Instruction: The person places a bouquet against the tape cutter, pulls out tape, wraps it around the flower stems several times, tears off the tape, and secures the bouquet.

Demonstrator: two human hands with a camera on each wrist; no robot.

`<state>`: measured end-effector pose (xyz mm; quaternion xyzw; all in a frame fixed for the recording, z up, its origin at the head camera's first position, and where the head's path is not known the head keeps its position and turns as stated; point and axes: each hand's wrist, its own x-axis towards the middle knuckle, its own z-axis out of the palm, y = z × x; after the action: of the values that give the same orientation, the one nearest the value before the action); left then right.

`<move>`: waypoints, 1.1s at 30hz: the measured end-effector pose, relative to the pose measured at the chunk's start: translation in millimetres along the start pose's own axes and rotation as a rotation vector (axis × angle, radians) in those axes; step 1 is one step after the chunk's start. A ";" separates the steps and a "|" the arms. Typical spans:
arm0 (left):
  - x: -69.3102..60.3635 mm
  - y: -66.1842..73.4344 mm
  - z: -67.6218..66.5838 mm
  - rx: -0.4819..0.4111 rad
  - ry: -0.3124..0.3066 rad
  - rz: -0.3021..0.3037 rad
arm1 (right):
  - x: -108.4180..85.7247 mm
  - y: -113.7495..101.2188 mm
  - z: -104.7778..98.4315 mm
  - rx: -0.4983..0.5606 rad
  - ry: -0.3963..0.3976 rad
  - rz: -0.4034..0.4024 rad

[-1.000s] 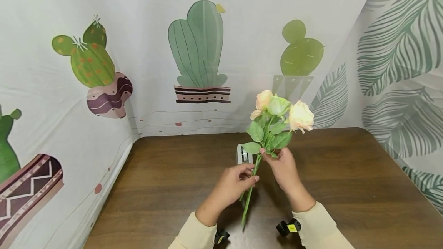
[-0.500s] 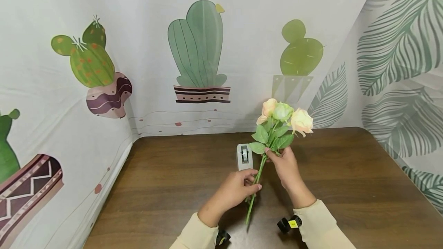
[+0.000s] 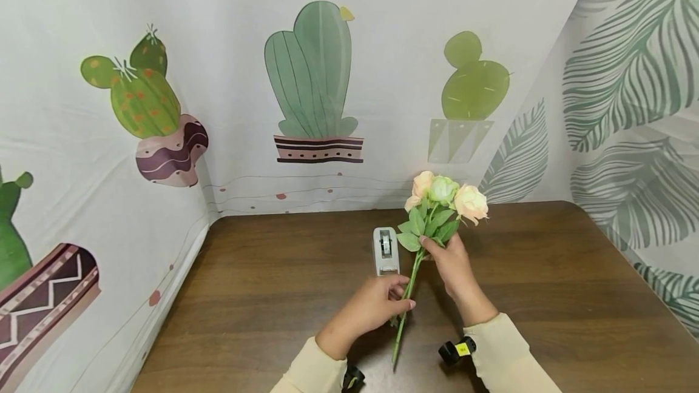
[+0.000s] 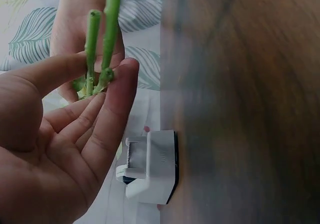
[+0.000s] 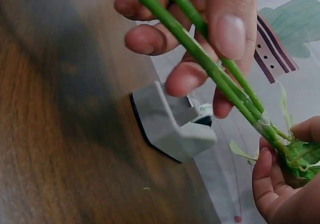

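A bunch of roses (image 3: 443, 189), two peach and one pale green, leans to the right over the table in the head view. My right hand (image 3: 452, 262) pinches the stems just under the leaves. Lower down, my left hand (image 3: 377, 302) holds the green stems (image 4: 111, 31) loosely between thumb and fingers. A shiny clear patch (image 5: 265, 123) shows on the stems near the leaves in the right wrist view. Behind my left hand stands a grey tape dispenser (image 3: 386, 250), with its roll and toothed cutter visible. Some right-hand fingers are hidden behind the stems.
The brown wooden table (image 3: 273, 278) reaches back to a white cloth backdrop (image 3: 393, 77) printed with cacti and leaves. Both sleeves carry black wrist straps, the right strap (image 3: 457, 350) with a yellow label.
The roses have come down and nearer to me, with both hands staying on the stems. My left hand has moved slightly right and down, and more of the tape dispenser shows.
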<state>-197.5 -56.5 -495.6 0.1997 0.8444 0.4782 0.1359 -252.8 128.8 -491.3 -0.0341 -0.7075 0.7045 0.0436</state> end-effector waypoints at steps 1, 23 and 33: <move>0.0 -0.5 0.6 -0.001 -0.006 -0.005 | 0.4 1.1 -0.2 -0.006 -0.003 0.005; -4.5 -6.4 10.4 -0.006 -0.126 -0.128 | 10.7 34.2 -4.3 -0.088 -0.114 0.119; -7.1 -2.7 10.0 0.081 -0.156 -0.193 | 11.0 41.2 -6.8 -0.121 -0.155 0.118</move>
<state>-187.6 -53.5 -502.7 0.1593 0.8651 0.4115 0.2386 -263.5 136.9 -532.2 -0.0238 -0.7466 0.6625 -0.0551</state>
